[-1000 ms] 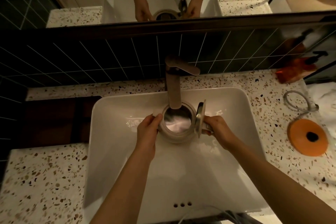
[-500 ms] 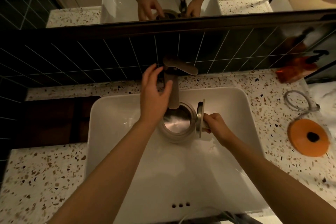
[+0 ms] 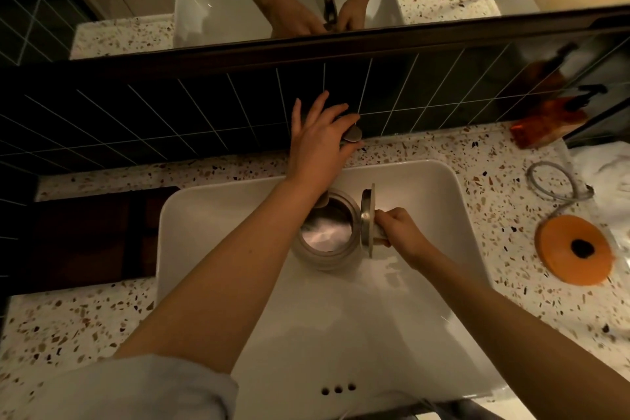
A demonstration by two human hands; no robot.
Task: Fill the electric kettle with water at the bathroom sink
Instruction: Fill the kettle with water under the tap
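Observation:
A beige electric kettle (image 3: 324, 259) stands in the white sink basin (image 3: 426, 187) with its lid (image 3: 367, 218) flipped up on the right. Water glints inside its steel interior. My right hand (image 3: 397, 232) grips the kettle's handle, just right of the lid. My left hand (image 3: 318, 143) reaches over the kettle and lies on the faucet lever (image 3: 353, 135) at the back of the basin, fingers wrapped over it. The spout is hidden under my left wrist.
An orange kettle base (image 3: 574, 249) with a grey coiled cord (image 3: 552, 181) lies on the terrazzo counter (image 3: 68, 327) at the right. An orange bottle (image 3: 545, 123) stands at the back right. Dark tiles and a mirror rise behind the sink.
My left hand left the kettle's side, rose to the faucet and now covers the lever. My right hand has kept its hold on the handle. The kettle stayed under the spout.

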